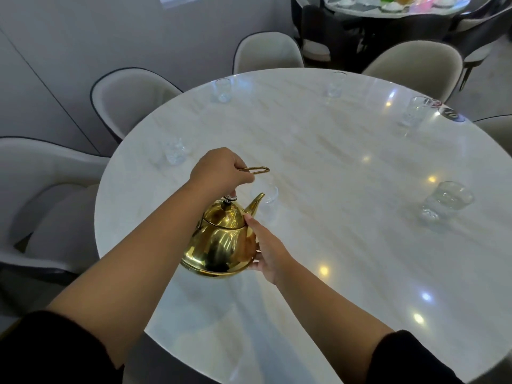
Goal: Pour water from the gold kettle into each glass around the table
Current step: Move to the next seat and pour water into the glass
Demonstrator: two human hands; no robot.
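The gold kettle [221, 242] hangs above the near left part of the round marble table [318, 167], tilted with its spout toward a clear glass [265, 193] just beyond it. My left hand [221, 170] grips the kettle's thin wire handle from above. My right hand [267, 248] lies flat against the kettle's right side and base. Other clear glasses stand around the table: near left [174, 151], far left [222, 90], far middle [335, 84], far right [414, 110] and right [446, 202]. Whether water flows from the spout is not visible.
Beige padded chairs ring the table: two at the left [41, 189] [130, 98], two at the back [266, 51] [415, 65]. A small round dark object [453, 115] lies at the table's far right edge. A second laid table [396, 6] stands behind.
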